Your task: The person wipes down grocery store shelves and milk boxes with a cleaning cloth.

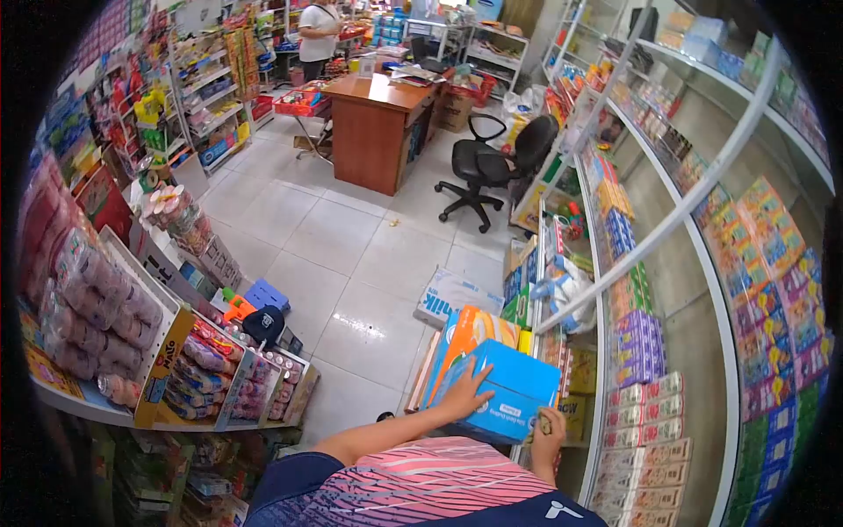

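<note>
A blue carton with white print lies in front of me beside the shelving. My left hand rests on its top with the fingers spread. At the near right corner, my right hand has its fingers curled against the carton's edge. Just beyond it, an orange and white carton is partly covered by the blue one. A white pack with blue lettering lies on the floor farther off.
Glass-fronted shelves with stacked drink packs rise on my right. A display rack of packaged goods stands at left, with a dark cap at its end. Ahead are a black office chair, a wooden desk and a person standing.
</note>
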Demonstrator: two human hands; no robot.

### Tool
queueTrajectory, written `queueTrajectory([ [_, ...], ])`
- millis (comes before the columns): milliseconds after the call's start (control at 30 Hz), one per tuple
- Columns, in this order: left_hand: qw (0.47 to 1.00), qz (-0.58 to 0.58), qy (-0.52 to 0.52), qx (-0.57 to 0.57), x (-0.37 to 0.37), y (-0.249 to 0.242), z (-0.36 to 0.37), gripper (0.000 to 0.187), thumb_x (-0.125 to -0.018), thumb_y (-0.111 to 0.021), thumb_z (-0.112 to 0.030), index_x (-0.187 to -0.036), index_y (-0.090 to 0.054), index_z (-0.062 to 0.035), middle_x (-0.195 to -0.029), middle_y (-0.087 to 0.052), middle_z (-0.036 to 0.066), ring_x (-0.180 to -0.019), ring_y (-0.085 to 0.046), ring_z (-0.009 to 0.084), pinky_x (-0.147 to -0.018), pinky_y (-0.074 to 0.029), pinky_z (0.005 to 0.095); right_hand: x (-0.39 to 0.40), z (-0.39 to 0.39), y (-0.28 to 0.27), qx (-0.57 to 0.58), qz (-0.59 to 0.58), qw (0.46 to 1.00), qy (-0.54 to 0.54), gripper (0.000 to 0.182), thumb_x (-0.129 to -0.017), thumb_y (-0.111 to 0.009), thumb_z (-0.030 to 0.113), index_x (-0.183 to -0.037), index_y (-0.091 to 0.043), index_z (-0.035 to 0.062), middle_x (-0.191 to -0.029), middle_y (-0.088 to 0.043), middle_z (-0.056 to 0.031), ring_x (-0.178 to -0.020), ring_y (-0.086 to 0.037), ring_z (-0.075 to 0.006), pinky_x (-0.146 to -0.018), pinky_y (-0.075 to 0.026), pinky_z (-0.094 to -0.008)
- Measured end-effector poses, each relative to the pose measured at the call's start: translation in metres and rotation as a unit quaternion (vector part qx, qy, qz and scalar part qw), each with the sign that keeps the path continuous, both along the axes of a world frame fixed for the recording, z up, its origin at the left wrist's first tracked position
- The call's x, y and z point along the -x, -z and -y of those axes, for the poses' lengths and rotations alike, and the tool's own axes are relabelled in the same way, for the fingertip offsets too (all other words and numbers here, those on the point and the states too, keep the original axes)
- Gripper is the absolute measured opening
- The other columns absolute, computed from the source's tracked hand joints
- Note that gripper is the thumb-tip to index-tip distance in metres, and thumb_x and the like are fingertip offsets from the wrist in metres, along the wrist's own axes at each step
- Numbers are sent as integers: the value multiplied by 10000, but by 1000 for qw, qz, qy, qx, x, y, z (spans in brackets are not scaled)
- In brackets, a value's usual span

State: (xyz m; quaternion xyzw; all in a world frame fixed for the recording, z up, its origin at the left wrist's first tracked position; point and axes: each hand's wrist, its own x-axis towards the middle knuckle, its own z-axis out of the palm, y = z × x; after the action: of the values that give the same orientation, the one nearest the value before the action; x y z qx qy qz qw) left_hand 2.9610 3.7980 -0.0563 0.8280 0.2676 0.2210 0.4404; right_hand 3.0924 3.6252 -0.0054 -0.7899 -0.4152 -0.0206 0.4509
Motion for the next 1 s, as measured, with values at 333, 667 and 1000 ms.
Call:
queueTrajectory([
  [333, 999, -25, 39, 24, 0, 16, -4, 648, -820, -491, -403, -1344, -214, -142, -1361, -165, 260, -1132, -359, 442, -904, -359, 454, 7, -152, 29, 92, 164, 980, -63, 305, -705, -559, 33, -1008, -536, -3, -1113, -490, -185, -1056, -438, -333, -907, -346, -399],
  [667, 997, -20, 45, 65, 3, 5, -3, 718, -817, -504, -401, -1358, -141, -101, -1370, -157, 244, -1168, -322, 438, -950, -312, 456, -52, -129, 26, 134, 127, 983, 14, 312, -695, -556, 45, -1005, -533, 17, -1050, -507, -148, -1013, -451, -334, -886, -355, -401],
  [1000, 998, -14, 25, 51, -6, 12, -2, 725, -802, -521, -397, -1358, -151, -114, -1375, -161, 227, -1190, -301, 410, -963, -295, 445, -13, -188, 33, 86, 203, 973, -70, 283, -708, -543, 54, -987, -542, 8, -1003, -531, -159, -987, -472, -332, -883, -363, -396],
])
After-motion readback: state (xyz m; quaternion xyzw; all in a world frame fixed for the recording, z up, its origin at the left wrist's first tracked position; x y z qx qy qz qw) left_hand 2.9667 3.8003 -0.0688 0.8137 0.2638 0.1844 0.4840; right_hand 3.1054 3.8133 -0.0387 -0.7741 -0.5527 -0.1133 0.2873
